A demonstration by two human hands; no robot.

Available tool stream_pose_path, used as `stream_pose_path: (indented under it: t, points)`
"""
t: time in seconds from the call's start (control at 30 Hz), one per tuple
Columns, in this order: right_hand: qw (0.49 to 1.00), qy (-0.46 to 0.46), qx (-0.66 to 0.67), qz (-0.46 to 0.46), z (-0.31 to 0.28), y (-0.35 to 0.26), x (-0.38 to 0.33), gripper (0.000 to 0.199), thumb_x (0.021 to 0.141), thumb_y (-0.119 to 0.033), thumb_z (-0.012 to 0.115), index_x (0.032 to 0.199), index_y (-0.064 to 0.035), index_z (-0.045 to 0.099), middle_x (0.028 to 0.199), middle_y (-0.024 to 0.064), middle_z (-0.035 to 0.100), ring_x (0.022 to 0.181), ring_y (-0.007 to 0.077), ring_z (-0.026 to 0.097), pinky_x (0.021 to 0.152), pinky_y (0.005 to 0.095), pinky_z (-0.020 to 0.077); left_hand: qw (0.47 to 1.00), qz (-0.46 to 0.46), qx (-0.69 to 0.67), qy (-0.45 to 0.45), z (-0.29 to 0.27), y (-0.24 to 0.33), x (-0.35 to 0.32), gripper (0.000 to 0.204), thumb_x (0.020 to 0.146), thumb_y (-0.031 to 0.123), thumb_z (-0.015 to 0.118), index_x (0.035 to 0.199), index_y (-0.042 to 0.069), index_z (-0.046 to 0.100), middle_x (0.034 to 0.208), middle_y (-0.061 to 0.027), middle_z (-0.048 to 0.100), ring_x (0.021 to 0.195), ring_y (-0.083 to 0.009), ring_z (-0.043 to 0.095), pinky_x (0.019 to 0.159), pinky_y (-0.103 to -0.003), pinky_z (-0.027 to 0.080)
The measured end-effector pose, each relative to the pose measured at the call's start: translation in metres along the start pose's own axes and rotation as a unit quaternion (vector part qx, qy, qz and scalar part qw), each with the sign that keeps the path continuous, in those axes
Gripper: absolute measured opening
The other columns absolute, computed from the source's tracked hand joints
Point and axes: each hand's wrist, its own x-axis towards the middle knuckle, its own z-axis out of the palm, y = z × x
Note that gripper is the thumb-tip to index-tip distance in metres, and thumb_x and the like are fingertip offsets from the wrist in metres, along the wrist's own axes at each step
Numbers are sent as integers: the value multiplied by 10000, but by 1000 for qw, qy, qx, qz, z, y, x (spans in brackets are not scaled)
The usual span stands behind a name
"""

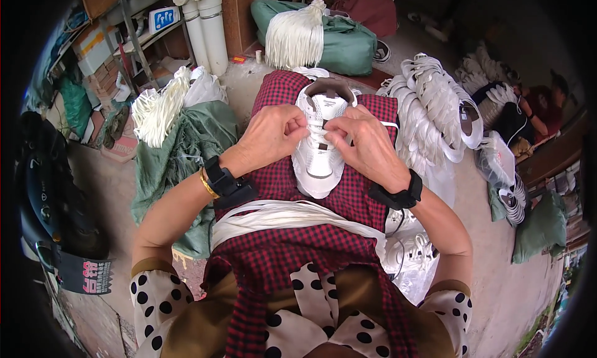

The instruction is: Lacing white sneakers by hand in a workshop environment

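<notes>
A white sneaker (319, 166) with a brown collar lining lies on my lap, its toe toward me. White shoelace (317, 125) crosses its lower eyelets. My left hand (277, 133) is closed at the sneaker's left side, thumb and fingers pinched on the lace by the eyelet row. My right hand (368, 143) pinches the lace at the right eyelet row, its thumb and forefinger against the upper. The lace ends are mostly hidden by my fingers. A bundle of loose white laces (280, 216) lies across my lap on the red-and-black checked apron (273, 249).
Left of me, a green sack (186, 148) bears white laces (160, 112). Ahead, another green sack (351, 44) has a lace bundle (297, 36) against it. Stacked white sneakers (429, 109) stand close on my right. A person (547, 106) sits at far right. A dark scooter (53, 190) stands left.
</notes>
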Motion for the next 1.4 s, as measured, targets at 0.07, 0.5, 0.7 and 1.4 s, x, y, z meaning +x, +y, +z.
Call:
stream_pose_path:
  t: [0.07,0.5,0.7,1.4]
  points:
    - [1000,-5,-24,1,12,-3,6,162,810,-131,743,875,16,716,850,164,648,854,345,622,737,445,497,998,-23,-45,31,0,1,7,150,775,-3,738,876,-41,635,797,-98,647,678,-192,629,652,-342,519]
    - [998,-49,22,-36,15,-8,11,130,784,-85,727,761,-2,630,743,136,593,770,307,596,685,428,460,998,63,-9,-14,-4,-7,23,270,680,-6,791,896,-13,629,855,-112,620,845,-254,612,796,-379,501]
    - [982,-103,158,27,-5,-1,-6,128,816,-79,754,825,-1,653,711,53,536,680,179,516,630,332,424,998,55,0,-2,1,-11,23,279,668,-12,796,891,-8,630,862,-124,624,843,-268,609,799,-389,487]
    - [992,89,85,41,-8,19,2,145,844,-90,707,928,12,648,911,149,620,884,323,611,769,415,489,962,239,38,-129,-18,3,17,125,787,13,723,906,-5,693,949,-126,615,940,-334,589,901,-422,449]
